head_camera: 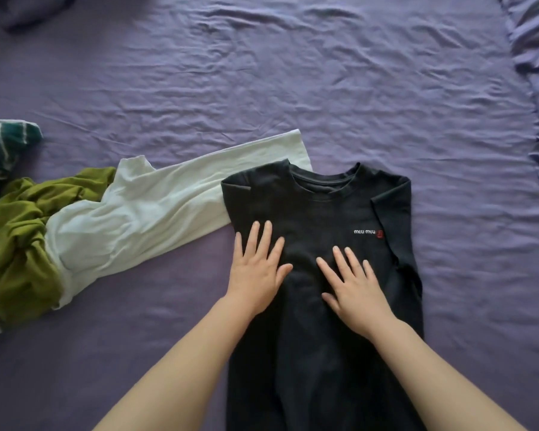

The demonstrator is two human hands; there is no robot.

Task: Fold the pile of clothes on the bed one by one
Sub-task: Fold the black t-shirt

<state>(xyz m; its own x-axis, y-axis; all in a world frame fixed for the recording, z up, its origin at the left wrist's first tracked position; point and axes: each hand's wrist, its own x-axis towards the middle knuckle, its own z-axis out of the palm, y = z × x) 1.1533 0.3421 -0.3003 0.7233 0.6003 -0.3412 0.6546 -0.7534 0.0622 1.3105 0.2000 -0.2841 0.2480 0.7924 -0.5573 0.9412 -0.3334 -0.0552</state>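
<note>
- tee [321, 337] is laid mid-bed [355, 88], sides tucked in.
- left hand [255, 275] and right hand [355, 290] are pressed flat, fingers spread, nothing gripped.
- creases should be smoothed outward before the hem is lifted to the collar.

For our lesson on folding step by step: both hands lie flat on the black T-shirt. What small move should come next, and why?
Probably lift the hem end nearest the person and fold it up toward the collar. The black T-shirt already has both sleeves turned in, and the left hand and right hand lie flat on it, fingers straight, as if smoothing it.
</note>
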